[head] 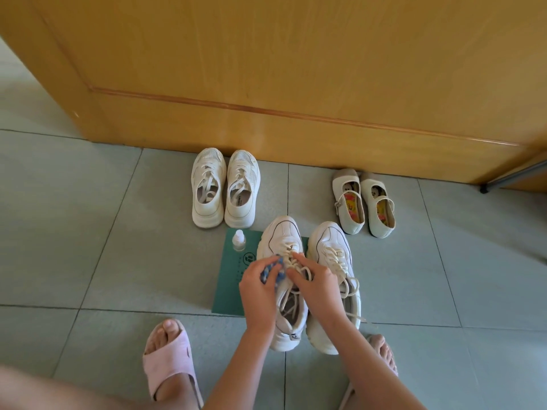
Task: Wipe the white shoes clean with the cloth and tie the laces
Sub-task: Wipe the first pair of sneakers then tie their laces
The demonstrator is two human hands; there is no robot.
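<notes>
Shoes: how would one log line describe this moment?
left hand: holds cloth | right hand: pinches laces | shoe: on mat

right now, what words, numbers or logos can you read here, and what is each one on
"C1": heel tab of the white shoe on the green mat.
"CHER...": tongue label of a far sneaker; rest blurred.
Green mat's round logo and small print: too small to read.

Under the fingers (299,258) the white chunky sneaker (281,232) looks like smooth, slightly glossy leather with matt cream woven laces (291,252). The blue-and-white cloth (265,273) they grip is soft fabric. Beyond them stands a varnished wooden door (266,69).
</notes>
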